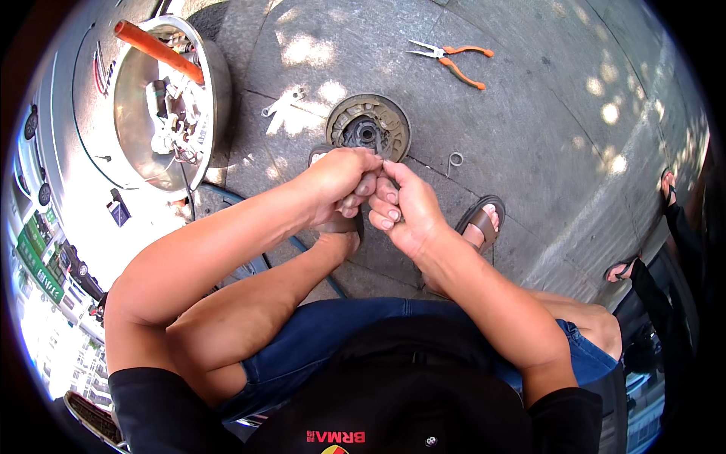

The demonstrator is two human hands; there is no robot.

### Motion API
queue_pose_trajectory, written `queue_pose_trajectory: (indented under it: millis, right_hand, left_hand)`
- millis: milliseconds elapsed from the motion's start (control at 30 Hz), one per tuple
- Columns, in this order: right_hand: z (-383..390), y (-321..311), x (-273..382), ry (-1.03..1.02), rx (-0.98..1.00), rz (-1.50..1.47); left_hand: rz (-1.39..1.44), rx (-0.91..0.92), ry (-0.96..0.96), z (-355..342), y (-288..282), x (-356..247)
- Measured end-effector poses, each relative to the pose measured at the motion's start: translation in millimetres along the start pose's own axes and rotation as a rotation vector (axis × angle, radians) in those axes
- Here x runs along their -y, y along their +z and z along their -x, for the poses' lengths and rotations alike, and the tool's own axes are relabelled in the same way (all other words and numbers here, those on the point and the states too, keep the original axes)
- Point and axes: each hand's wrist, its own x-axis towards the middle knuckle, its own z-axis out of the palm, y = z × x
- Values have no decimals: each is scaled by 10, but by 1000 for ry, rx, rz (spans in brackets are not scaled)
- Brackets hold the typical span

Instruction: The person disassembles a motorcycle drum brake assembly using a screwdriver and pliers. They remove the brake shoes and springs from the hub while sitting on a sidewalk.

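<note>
Left hand [349, 185] and right hand [408, 203] curled, fingertips together, can't tell if clamped on anything; round metal hub drum [367, 135] just beyond at twelve o'clock—best brace hands against each other, pressure light.

The drum [402, 127] obstructs ahead of the fingers [385, 204]; rightward paving [560, 144] lies open.

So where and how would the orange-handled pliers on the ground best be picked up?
Probably by both orange handles of the pliers, coming from the person's right and from above. The pliers lie on the paving with the handles spread apart toward the right, while the bare metal jaws point left, away from that approach.
</note>
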Motion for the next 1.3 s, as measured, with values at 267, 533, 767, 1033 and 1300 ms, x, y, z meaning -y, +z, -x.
queue_pose_trajectory:
  millis: [267,533,767,1033,1300]
  right_hand:
    - [169,5,-91,10,168,117]
    - [98,-409,673,-304,20,676]
    - [-40,-411,1134,-763,-358,865]
    - [-273,-437,884,-737,-483,1043]
    - [-365,-808,993,-755,-443,1183]
  left_hand:
    - [-955,20,345,496,-196,193]
    - [-1491,-72,634,571,-365,-100]
    - [-778,-437,417,1047,-1350,215]
    - [-85,-400,525,528,-1294,1026]
    - [-253,-336,675,92,-1135,737]
